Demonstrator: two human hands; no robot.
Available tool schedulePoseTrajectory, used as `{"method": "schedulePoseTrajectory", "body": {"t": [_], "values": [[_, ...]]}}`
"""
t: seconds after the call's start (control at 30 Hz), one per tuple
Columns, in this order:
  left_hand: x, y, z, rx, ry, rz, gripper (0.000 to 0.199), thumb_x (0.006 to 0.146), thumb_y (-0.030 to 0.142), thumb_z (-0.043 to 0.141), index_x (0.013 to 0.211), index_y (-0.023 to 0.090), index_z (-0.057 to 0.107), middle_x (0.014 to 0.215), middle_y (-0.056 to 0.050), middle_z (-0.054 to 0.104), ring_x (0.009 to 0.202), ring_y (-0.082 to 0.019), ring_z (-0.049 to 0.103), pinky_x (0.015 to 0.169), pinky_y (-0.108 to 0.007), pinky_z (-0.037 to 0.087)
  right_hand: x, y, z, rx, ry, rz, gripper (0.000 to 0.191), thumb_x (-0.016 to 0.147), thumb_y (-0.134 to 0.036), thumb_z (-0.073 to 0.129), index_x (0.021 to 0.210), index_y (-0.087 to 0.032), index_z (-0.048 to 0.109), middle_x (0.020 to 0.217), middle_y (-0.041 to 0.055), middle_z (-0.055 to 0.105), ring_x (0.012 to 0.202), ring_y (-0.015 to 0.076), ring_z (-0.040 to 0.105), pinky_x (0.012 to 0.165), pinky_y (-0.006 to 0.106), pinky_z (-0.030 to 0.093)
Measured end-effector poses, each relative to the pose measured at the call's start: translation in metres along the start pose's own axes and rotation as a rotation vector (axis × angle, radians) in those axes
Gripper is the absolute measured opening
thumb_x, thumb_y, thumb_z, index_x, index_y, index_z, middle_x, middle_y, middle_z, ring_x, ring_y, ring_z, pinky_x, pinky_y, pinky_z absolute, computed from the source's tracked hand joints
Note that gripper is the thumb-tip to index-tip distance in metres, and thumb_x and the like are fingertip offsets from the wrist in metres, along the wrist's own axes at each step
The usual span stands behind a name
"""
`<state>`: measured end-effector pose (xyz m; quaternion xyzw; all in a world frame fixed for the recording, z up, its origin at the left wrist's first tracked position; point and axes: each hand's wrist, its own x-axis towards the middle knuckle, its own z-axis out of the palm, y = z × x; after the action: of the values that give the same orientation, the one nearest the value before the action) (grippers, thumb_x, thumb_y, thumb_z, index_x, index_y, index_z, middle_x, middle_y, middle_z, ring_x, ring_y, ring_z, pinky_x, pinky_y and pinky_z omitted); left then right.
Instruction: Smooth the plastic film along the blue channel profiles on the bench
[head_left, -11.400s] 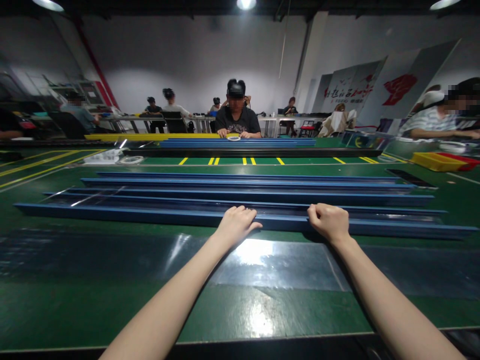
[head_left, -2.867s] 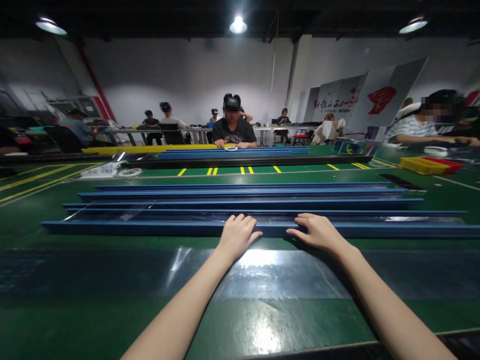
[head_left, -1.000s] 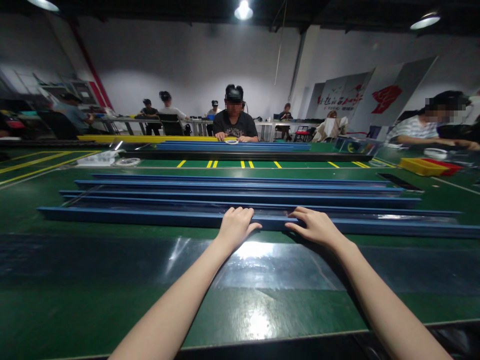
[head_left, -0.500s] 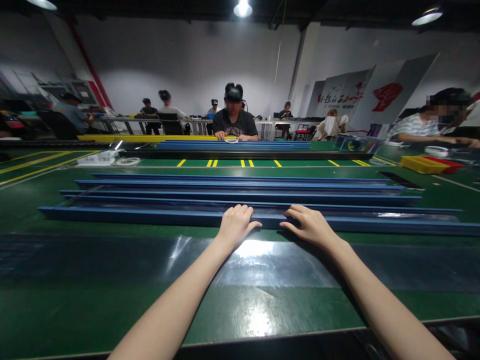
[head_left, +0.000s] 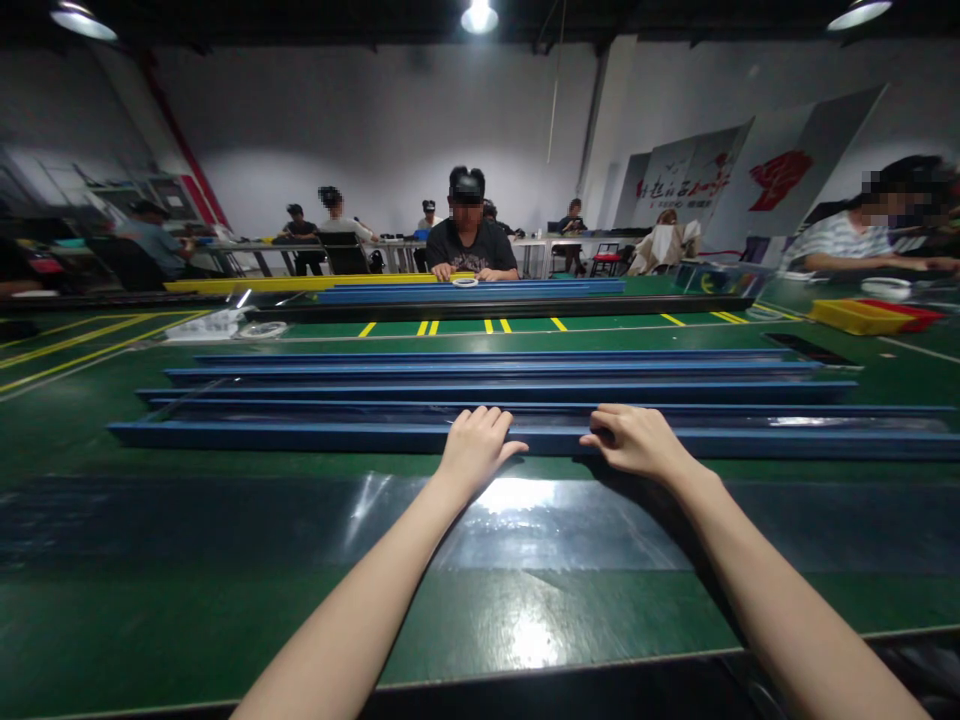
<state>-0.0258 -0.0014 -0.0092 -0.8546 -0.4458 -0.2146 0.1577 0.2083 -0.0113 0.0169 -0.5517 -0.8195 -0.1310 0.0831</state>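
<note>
A long blue channel strip (head_left: 300,435) with upright side walls lies crosswise before me, clear film (head_left: 825,421) inside it. My left hand (head_left: 478,445) is closed over its near wall, fingers hooked over the rim and thumb out along the front. To the right, my right hand (head_left: 634,438) is at the same wall with curled fingers, thumb and forefinger close together. Whatever may be between those fingertips is hidden. Nearer to me, below both hands, a wide clear plastic sheet (head_left: 247,525) lies flat on the green table (head_left: 420,635).
More blue strips (head_left: 495,388) lie parallel just behind. A phone-like dark slab (head_left: 814,351) lies at right, near a yellow tray (head_left: 855,317). Farther back are a black strip (head_left: 510,309) and a yellow strip (head_left: 300,284). A person (head_left: 472,240) sits opposite; others work around the room.
My right hand has moved slightly right, and its fingers have curled in from a looser, more spread pose. The left hand stays on the strip's near wall. The camera view has shifted a little.
</note>
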Motion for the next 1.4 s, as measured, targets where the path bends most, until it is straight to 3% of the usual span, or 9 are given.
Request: {"method": "schedulePoseTrajectory", "body": {"t": [0.33, 0.63, 0.9, 1.4], "values": [[0.001, -0.001, 0.004, 0.007, -0.015, -0.021, 0.037, 0.075, 0.051, 0.049, 0.087, 0.017, 0.053, 0.084, -0.004, 0.059, 0.08, -0.019, 0.051, 0.066, -0.029, 0.031, -0.012, 0.029, 0.002, 0.013, -0.016, 0.052, 0.028, 0.076, -0.043, 0.04, 0.068, -0.02, 0.054, 0.073, 0.0032, 0.06, 0.068, 0.0167, 0.054, 0.054, 0.025, 0.029], [0.001, -0.001, 0.004, -0.026, -0.027, -0.023, 0.033, 0.077, 0.049, 0.049, 0.083, 0.017, 0.054, 0.083, -0.003, 0.061, 0.079, -0.018, 0.051, 0.064, -0.028, 0.03, -0.007, 0.016, 0.008, 0.061, -0.051, -0.021, 0.041, 0.079, -0.053, 0.033, 0.079, -0.021, 0.058, 0.087, 0.0065, 0.062, 0.082, 0.0195, 0.056, 0.064, 0.026, 0.037], [0.0, -0.001, 0.003, -0.017, -0.043, -0.022, 0.032, 0.078, 0.048, 0.047, 0.086, 0.017, 0.054, 0.083, -0.003, 0.062, 0.079, -0.018, 0.052, 0.064, -0.028, 0.03, -0.005, 0.009, 0.008, 0.139, -0.036, -0.023, 0.042, 0.08, -0.051, 0.034, 0.093, -0.02, 0.059, 0.099, 0.0068, 0.06, 0.09, 0.0191, 0.055, 0.072, 0.027, 0.04], [0.002, 0.0, -0.001, 0.005, -0.079, -0.045, 0.032, 0.078, 0.049, 0.047, 0.083, 0.017, 0.053, 0.08, -0.003, 0.064, 0.078, -0.018, 0.054, 0.064, -0.028, 0.032, -0.006, 0.007, 0.007, 0.178, -0.033, -0.029, 0.037, 0.081, -0.045, 0.035, 0.094, -0.021, 0.059, 0.101, 0.006, 0.06, 0.091, 0.0191, 0.055, 0.074, 0.027, 0.04]]}}
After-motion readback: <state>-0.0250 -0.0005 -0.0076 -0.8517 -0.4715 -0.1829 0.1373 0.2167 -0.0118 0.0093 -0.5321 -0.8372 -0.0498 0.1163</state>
